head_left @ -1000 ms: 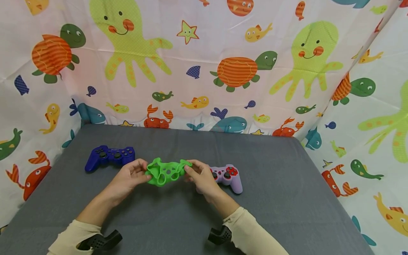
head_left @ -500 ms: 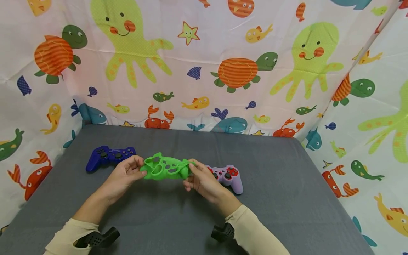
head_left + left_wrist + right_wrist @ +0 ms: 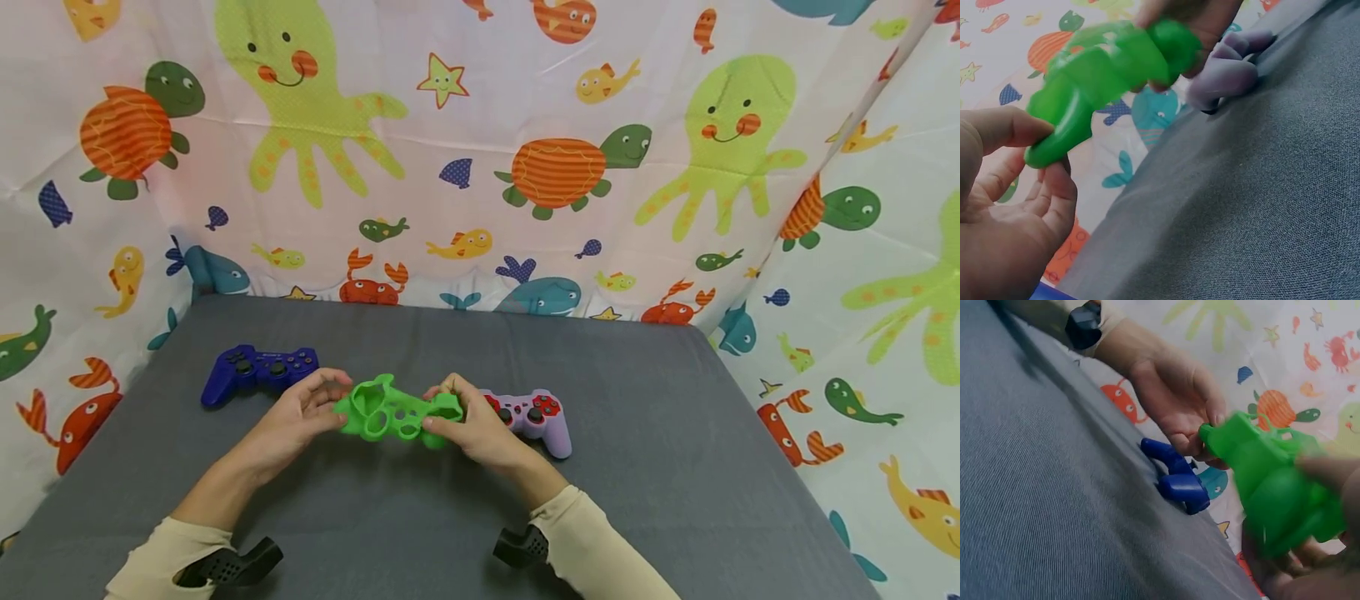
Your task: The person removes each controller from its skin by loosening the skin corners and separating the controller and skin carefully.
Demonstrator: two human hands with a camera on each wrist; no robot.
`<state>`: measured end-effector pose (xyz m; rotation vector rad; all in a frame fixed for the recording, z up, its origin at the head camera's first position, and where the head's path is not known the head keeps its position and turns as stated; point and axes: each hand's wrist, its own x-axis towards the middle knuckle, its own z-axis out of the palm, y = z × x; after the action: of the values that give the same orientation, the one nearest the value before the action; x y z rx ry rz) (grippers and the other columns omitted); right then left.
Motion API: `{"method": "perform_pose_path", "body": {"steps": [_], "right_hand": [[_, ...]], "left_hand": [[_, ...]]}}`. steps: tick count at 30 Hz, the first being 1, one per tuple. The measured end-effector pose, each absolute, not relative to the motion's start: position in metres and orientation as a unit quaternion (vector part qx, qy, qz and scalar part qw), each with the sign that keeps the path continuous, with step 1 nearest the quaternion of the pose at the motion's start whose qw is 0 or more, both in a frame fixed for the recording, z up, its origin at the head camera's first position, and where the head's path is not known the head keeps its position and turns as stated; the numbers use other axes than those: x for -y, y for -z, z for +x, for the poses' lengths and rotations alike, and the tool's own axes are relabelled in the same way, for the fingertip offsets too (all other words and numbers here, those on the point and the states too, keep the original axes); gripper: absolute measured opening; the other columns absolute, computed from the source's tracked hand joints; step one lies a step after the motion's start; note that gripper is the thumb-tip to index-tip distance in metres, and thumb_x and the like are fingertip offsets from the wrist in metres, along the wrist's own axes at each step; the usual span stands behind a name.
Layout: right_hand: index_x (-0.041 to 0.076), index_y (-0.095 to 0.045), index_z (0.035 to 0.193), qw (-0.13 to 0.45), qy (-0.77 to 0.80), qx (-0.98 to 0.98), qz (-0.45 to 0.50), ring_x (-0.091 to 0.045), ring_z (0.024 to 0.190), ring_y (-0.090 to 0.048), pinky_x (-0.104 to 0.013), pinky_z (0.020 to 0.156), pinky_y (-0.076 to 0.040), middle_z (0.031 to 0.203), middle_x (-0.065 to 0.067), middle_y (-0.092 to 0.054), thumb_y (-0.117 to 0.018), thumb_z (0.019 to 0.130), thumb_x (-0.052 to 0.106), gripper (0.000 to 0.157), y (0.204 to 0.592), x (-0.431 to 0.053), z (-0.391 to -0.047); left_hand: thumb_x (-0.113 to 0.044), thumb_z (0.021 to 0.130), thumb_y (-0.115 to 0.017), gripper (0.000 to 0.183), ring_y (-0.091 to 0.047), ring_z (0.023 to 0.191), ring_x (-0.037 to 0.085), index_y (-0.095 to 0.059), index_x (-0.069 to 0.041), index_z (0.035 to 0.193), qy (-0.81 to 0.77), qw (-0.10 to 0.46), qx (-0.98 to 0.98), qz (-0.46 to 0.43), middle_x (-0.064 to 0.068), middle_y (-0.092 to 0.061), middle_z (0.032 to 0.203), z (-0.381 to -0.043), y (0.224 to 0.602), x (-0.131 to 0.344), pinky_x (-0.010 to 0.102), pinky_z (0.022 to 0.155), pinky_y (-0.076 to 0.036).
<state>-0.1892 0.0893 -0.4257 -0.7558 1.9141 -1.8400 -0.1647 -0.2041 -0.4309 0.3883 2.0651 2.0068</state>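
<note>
Between both hands, raised over the table, is a bright green silicone controller cover [image 3: 393, 413] with round cut-outs facing up. My left hand [image 3: 298, 415] pinches its left end between thumb and fingers; the left wrist view shows the thumb [image 3: 1019, 128] on top of that tip. At the other end my right hand [image 3: 480, 425] grips the cover, thumb on the near side. A blue game controller [image 3: 258, 372] lies behind my left hand. Just past my right hand sits a lilac controller [image 3: 551, 425] with red buttons, its left part hidden by the hand.
A dark grey cloth covers the table [image 3: 675, 467]. Behind and on both sides hangs a white curtain [image 3: 480, 100] printed with sea animals. Black wrist cameras sit on both sleeves, the left camera [image 3: 232, 565] and right camera [image 3: 521, 547].
The green cover tilted up and back down, its cut-outs showing more plainly now. My right fingers shifted their grip on its right end. Both controllers stayed put.
</note>
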Motion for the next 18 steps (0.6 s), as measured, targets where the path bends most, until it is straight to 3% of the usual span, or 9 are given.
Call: {"method": "perform_pose_path", "body": {"steps": [4, 7, 9, 13, 18], "right_hand": [[-0.005, -0.042, 0.118, 0.153, 0.62, -0.707, -0.303, -0.005, 0.092, -0.059, -0.018, 0.078, -0.049, 0.128, -0.03, -0.051, -0.054, 0.1, -0.002, 0.022, 0.4259, -0.0852, -0.1879], [-0.003, -0.043, 0.136, 0.144, 0.62, -0.709, -0.304, -0.004, 0.088, -0.061, -0.019, 0.074, -0.049, 0.124, -0.03, -0.055, -0.052, 0.101, -0.003, 0.036, 0.4242, -0.0835, -0.1872], [0.001, -0.043, 0.145, 0.139, 0.614, -0.715, -0.305, -0.002, 0.077, -0.057, -0.019, 0.068, -0.046, 0.115, -0.028, -0.058, -0.052, 0.101, -0.002, 0.045, 0.4233, -0.0836, -0.1873], [0.003, -0.041, 0.151, 0.144, 0.603, -0.722, -0.308, -0.005, 0.068, -0.05, -0.021, 0.062, -0.04, 0.106, -0.03, -0.06, -0.051, 0.1, -0.004, 0.052, 0.4213, -0.0844, -0.1873], [0.003, -0.042, 0.148, 0.165, 0.615, -0.718, -0.281, -0.008, 0.087, -0.059, -0.02, 0.072, -0.048, 0.119, -0.03, -0.061, -0.038, 0.097, -0.008, 0.053, 0.4194, -0.0831, -0.1851]], "left_hand": [[-0.006, 0.098, -0.062, 0.038, -0.065, 0.106, 0.008, -0.045, -0.017, 0.13, -0.674, 0.129, -0.714, 0.14, 0.0, -0.059, 0.123, -0.1636, 0.4308, 0.2072, 0.022, 0.086, -0.054], [-0.005, 0.097, -0.062, 0.042, -0.067, 0.108, 0.008, -0.045, -0.014, 0.135, -0.664, 0.135, -0.721, 0.144, 0.0, -0.062, 0.126, -0.1639, 0.4297, 0.2085, 0.024, 0.086, -0.055], [-0.003, 0.097, -0.061, 0.046, -0.069, 0.109, 0.008, -0.044, -0.01, 0.139, -0.656, 0.137, -0.728, 0.146, 0.001, -0.064, 0.129, -0.1647, 0.429, 0.2086, 0.025, 0.086, -0.055], [0.0, 0.095, -0.057, 0.051, -0.069, 0.108, 0.008, -0.043, -0.004, 0.143, -0.642, 0.136, -0.742, 0.14, 0.004, -0.067, 0.129, -0.1654, 0.4271, 0.2065, 0.027, 0.085, -0.054], [-0.01, 0.098, -0.06, 0.038, -0.067, 0.093, 0.007, -0.049, -0.007, 0.134, -0.631, 0.139, -0.755, 0.112, -0.003, -0.069, 0.117, -0.1634, 0.4258, 0.1992, 0.03, 0.074, -0.052]]}}
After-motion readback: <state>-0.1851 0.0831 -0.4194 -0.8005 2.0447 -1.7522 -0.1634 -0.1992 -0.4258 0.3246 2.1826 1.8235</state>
